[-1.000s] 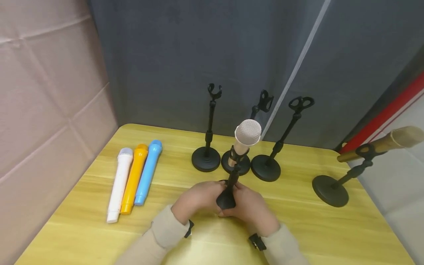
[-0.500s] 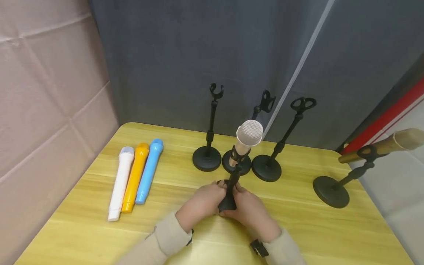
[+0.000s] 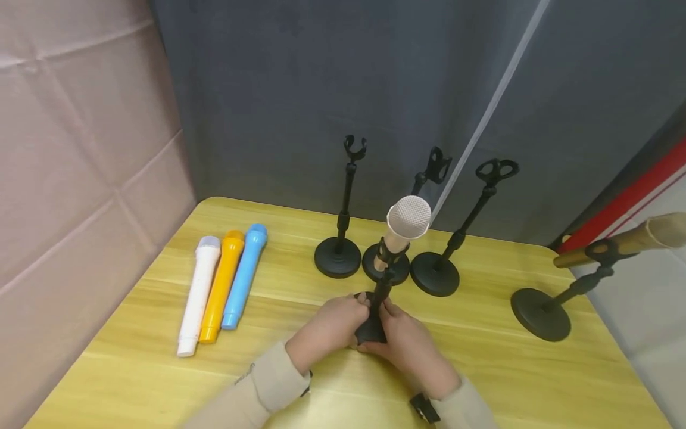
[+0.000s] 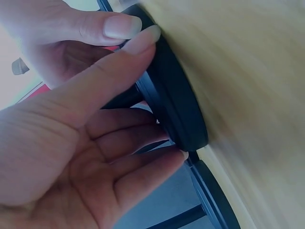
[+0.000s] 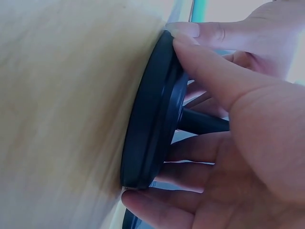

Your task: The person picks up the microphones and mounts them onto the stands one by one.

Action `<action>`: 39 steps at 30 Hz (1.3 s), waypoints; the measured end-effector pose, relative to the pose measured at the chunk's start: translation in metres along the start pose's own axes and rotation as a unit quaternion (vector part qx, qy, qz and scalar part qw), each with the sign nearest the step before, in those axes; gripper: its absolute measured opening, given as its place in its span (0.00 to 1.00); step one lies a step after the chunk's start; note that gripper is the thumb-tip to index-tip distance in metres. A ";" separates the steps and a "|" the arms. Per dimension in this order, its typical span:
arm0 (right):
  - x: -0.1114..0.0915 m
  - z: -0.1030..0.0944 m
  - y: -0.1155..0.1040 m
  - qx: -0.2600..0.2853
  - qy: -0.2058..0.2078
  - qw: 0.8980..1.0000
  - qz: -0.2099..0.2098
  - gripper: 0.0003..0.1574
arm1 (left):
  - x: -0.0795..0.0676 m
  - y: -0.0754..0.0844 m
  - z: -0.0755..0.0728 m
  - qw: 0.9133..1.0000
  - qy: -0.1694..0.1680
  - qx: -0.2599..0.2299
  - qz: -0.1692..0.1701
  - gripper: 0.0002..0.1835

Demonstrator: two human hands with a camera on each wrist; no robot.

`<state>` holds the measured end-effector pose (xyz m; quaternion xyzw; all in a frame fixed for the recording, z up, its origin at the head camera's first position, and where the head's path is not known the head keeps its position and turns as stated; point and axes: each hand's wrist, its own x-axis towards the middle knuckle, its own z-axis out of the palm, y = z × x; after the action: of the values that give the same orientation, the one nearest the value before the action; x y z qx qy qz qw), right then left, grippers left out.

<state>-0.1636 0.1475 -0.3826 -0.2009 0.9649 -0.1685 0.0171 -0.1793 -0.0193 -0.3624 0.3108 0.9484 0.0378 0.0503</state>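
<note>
Both hands hold the round black base (image 5: 152,114) of a desk microphone stand, one at each side. In the head view, my left hand (image 3: 330,328) curls round the left rim and my right hand (image 3: 411,348) round the right. The thumbs come together at the near edge, as the left wrist view shows, with the fingers spread along the rim. The base lies flat, close on the tabletop. From it the black pole (image 3: 382,292) rises to a clip holding a pale gold microphone (image 3: 407,219), its mesh head up and tilted.
Behind stand several black stands with bare clips, among them a left one (image 3: 337,257) and a right one (image 3: 435,274). Another stand (image 3: 541,314) at far right bears a gold microphone (image 3: 621,241). White (image 3: 198,298), orange (image 3: 222,286) and blue (image 3: 245,277) microphones lie at left.
The head view has shifted slightly, moving everything a little rightward in it. My left hand has turned a bit, baring more of the base; both hands keep their hold.
</note>
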 end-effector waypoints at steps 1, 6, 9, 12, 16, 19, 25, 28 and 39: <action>0.000 0.000 0.000 -0.001 0.000 1.000 0.000 0.60 | 0.000 0.000 0.000 1.000 0.000 0.001 0.001 0.30; -0.001 0.000 0.000 -0.005 0.000 1.000 -0.004 0.60 | 0.000 0.001 0.001 1.000 -0.002 0.003 0.002 0.26; -0.003 -0.002 0.001 -0.003 0.000 1.000 -0.005 0.57 | 0.000 0.003 0.001 1.000 0.005 0.011 0.014 0.25; -0.008 -0.007 0.004 -0.004 -0.003 1.000 0.003 0.55 | 0.002 0.009 0.002 0.999 0.016 0.024 0.030 0.25; -0.015 -0.012 0.008 -0.006 -0.012 1.000 0.018 0.54 | 0.006 0.018 0.004 0.998 0.019 0.051 0.040 0.26; -0.020 -0.013 0.011 -0.013 -0.015 0.999 0.032 0.53 | 0.010 0.024 0.006 0.996 0.015 0.066 0.049 0.28; -0.034 -0.015 0.014 -0.062 -0.010 0.997 0.041 0.50 | 0.017 0.032 0.008 0.995 0.014 0.073 0.068 0.30; -0.040 -0.015 0.018 -0.071 0.000 0.997 0.033 0.49 | 0.020 0.034 0.008 0.994 0.024 0.075 0.080 0.28; -0.052 -0.024 0.047 -0.037 -0.015 0.998 0.043 0.46 | 0.040 0.054 0.016 0.985 0.043 0.114 0.120 0.25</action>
<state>-0.1359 0.2163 -0.3772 -0.1618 0.9779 -0.1288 0.0312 -0.1774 0.0484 -0.3753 0.4244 0.9035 -0.0515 -0.0309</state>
